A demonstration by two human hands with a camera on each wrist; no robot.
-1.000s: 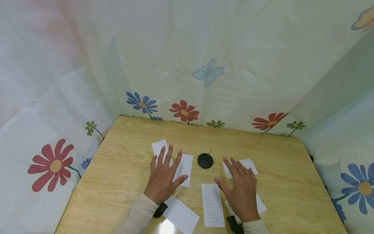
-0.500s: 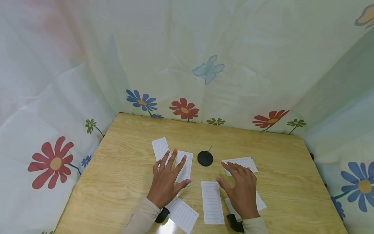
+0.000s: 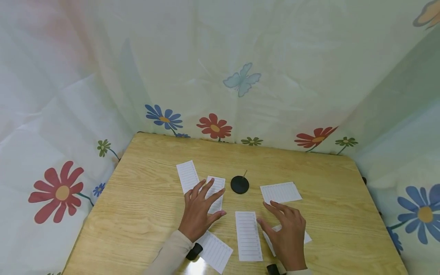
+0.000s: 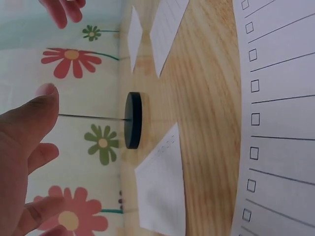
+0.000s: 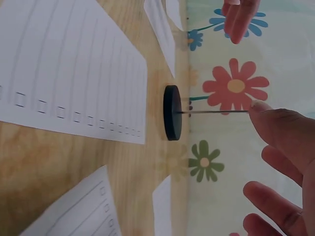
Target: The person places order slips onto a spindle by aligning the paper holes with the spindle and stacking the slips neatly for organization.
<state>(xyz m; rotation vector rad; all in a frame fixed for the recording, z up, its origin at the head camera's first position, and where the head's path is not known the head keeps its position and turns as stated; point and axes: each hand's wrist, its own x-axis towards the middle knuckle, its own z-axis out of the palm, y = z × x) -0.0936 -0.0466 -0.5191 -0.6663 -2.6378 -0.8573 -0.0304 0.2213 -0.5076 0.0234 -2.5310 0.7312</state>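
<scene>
Several white checklist slips with ruled lines and small boxes lie around a black round base (image 3: 239, 185), from which a thin metal spike (image 5: 214, 112) stands upright. My left hand (image 3: 197, 214), fingers spread, is over the left-hand slips, partly covering one slip (image 3: 217, 187). Slightly bent fingers show on my right hand (image 3: 288, 233), which is above the lower right slip (image 3: 307, 237) and hides much of it. Between the hands lies a middle slip (image 3: 248, 236). Neither hand holds anything; the wrist views show both raised above the table.
Another slip (image 3: 187, 175) lies at the far left, one (image 3: 282, 192) at the right, and one (image 3: 216, 250) near my left wrist. The wooden table (image 3: 137, 214) is enclosed at the back and sides by a flowered curtain (image 3: 192, 76).
My right hand has drawn back toward me, uncovering the upper right slip. The left hand has shifted slightly right and nearer. The slips and the spike stay in place.
</scene>
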